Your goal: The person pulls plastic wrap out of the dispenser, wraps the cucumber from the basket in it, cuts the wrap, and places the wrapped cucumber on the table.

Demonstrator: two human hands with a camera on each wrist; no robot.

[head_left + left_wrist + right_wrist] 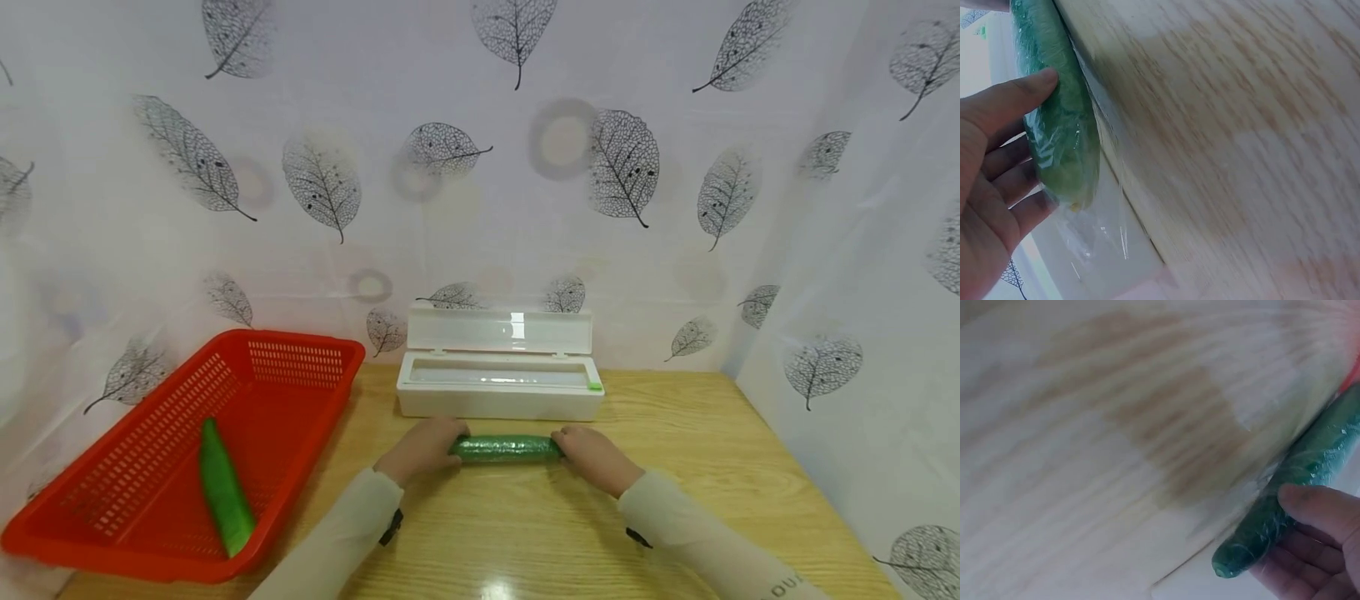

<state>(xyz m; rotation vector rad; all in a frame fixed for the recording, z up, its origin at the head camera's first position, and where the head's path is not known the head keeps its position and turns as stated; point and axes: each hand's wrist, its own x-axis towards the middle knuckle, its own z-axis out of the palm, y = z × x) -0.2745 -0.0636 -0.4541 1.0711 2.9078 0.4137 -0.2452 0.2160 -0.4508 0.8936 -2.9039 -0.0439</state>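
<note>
A green cucumber (506, 449) wrapped in clear plastic film lies level, left to right, just in front of a white box. My left hand (423, 447) grips its left end, thumb on the near side and fingers behind. The right hand (598, 458) holds the other end in the same way. In the left wrist view, loose film (1085, 240) sticks out past the cucumber's tip. Film clings closely around the cucumber (1300, 475) in the right wrist view, where the thumb (1310, 501) presses on it.
Behind the cucumber stands the white cling film box (498, 406), its clear lid (498, 332) raised and a green slider at its right end. A red basket (300, 500) at left holds another long green vegetable (225, 492). A leaf-patterned curtain (465, 233) encloses the wooden table (690, 450).
</note>
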